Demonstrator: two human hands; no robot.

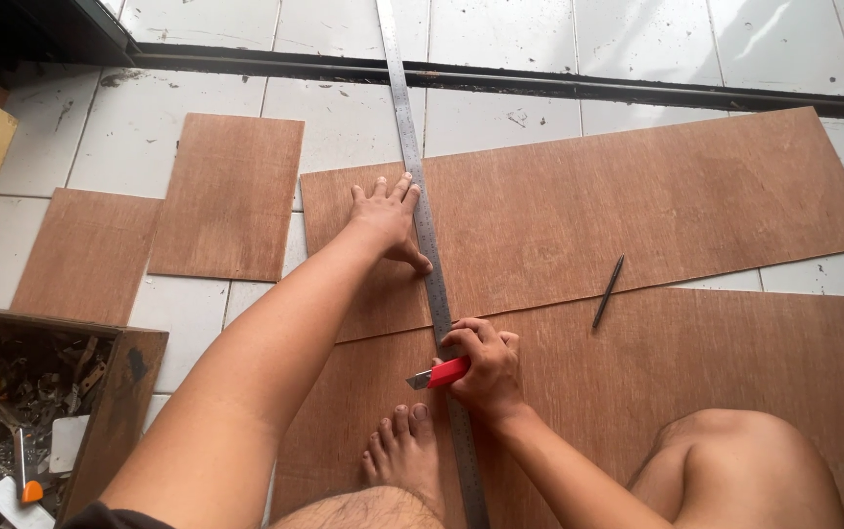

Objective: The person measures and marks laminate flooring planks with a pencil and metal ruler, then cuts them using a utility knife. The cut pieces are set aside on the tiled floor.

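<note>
My left hand [386, 217] lies flat, fingers spread, pressing a long steel ruler [410, 137] onto a thin brown plywood sheet [637, 196]. My right hand [486, 367] grips a red utility knife [442, 373] whose blade end rests against the ruler's left edge, low on the sheet. A second, larger plywood sheet [686, 362] lies under my right hand. My bare foot [404, 453] rests on that sheet beside the ruler.
A dark pencil [607, 292] lies on the plywood to the right. Two smaller plywood pieces [230, 194] [84, 255] lie on the white tiled floor at left. A wooden box [118, 407] of metal hardware stands at lower left. My knee [735, 470] is lower right.
</note>
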